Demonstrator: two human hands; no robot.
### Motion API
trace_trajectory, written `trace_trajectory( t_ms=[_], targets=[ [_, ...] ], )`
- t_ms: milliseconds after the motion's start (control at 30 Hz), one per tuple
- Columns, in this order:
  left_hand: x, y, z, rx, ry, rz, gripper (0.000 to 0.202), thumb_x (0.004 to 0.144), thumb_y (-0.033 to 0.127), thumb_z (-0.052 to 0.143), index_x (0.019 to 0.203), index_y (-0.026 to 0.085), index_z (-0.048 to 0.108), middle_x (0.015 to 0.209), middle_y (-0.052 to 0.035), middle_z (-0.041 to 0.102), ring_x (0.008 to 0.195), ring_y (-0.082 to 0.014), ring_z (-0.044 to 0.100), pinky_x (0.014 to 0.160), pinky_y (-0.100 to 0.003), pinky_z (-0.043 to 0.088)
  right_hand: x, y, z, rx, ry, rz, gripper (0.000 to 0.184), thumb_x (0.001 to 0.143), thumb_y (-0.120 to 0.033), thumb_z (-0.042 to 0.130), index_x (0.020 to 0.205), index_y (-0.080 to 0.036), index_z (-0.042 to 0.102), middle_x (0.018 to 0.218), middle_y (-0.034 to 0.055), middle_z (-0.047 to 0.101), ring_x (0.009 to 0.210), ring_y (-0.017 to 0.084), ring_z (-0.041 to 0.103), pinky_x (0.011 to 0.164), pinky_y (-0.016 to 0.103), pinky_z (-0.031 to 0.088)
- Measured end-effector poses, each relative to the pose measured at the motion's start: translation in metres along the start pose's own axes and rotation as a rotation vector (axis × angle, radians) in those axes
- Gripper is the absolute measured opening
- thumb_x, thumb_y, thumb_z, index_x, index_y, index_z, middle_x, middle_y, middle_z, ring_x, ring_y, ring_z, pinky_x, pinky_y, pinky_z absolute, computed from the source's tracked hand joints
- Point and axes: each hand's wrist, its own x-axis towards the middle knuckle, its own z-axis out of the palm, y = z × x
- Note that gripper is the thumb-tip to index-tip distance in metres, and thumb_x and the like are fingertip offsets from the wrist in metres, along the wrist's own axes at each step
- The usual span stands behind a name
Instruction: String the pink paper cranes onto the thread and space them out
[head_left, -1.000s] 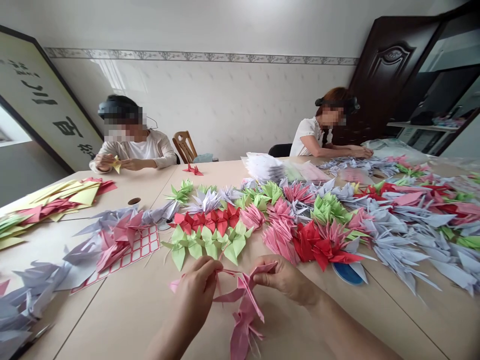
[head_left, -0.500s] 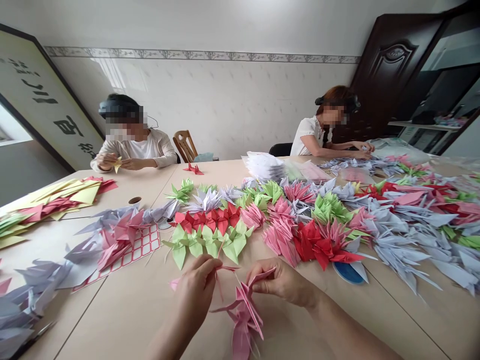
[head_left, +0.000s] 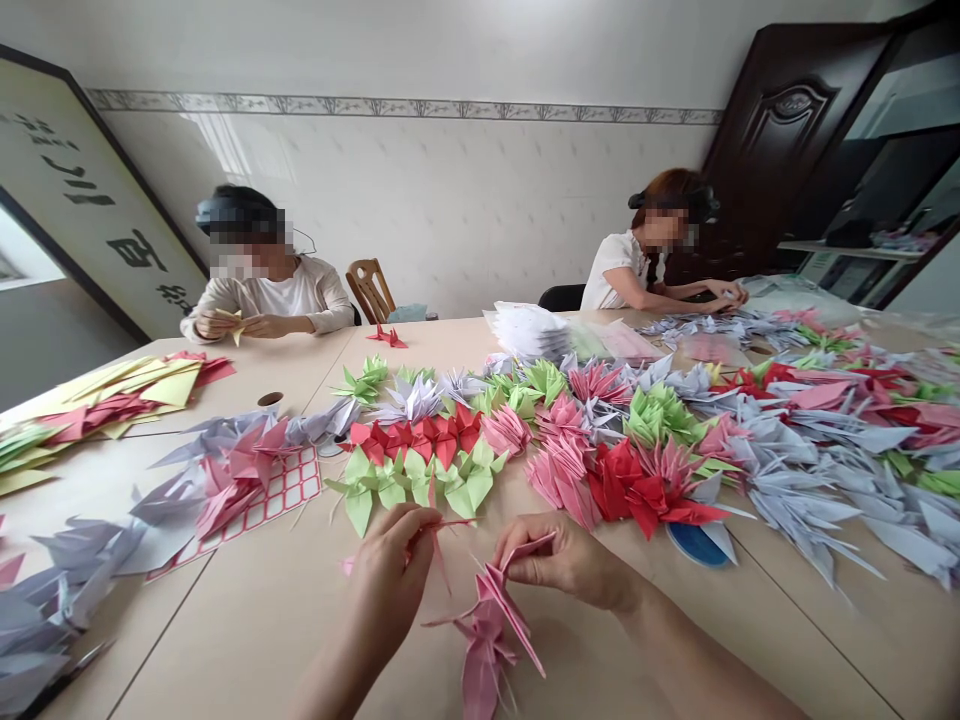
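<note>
My left hand (head_left: 394, 580) is closed, its thumb and fingers pinching a reddish-pink folded paper crane (head_left: 437, 545), mostly hidden behind the fingers. My right hand (head_left: 566, 565) pinches a pink paper crane (head_left: 511, 605) by one of its long points. Below that crane another pink crane (head_left: 481, 660) hangs against it, with a thin pale thread near its lower end. A gap separates the two hands. Just beyond them lie a row of light green cranes (head_left: 420, 485) and a row of red cranes (head_left: 416, 438).
Heaps of pale lilac cranes (head_left: 795, 480) and red cranes (head_left: 637, 490) cover the right side. A blue disc (head_left: 699, 545) lies near my right forearm. Stacked yellow paper (head_left: 127, 385) is at left. Two people sit across the table (head_left: 247, 640), the left one holding yellow paper (head_left: 237, 325).
My hands have drawn slightly apart. The crane in my left hand has turned a little, one point now upward. The pink cranes under my right hand have swung slightly.
</note>
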Motion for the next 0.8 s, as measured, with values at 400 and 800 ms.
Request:
trace_trajectory(
  t_ms=[400, 800],
  targets=[
    [0.002, 0.005, -0.001, -0.484, -0.14, -0.219, 0.013, 0.074, 0.025, 0.053, 0.085, 0.018, 0.056, 0.074, -0.0009, 0.057, 0.064, -0.0143, 0.054, 0.054, -0.023, 0.042, 0.003, 0.007, -0.009, -0.356, 0.181, 0.128, 0.052, 0.076, -0.051, 0.07, 0.114, -0.017, 0.06, 0.111, 0.0099, 0.064, 0.101, 0.023, 0.06, 0.084, 0.033, 0.047],
    [-0.011, 0.011, 0.014, -0.632, -0.29, -0.154, 0.039, 0.076, 0.015, 0.051, 0.114, 0.025, 0.047, 0.098, -0.0015, 0.057, 0.068, -0.0115, 0.054, 0.057, -0.024, 0.045, 0.002, -0.003, 0.016, -0.465, 0.256, -0.115, 0.036, 0.083, -0.051, 0.063, 0.092, -0.017, 0.073, 0.091, 0.0071, 0.064, 0.093, 0.021, 0.06, 0.084, 0.032, 0.046]
  ],
)
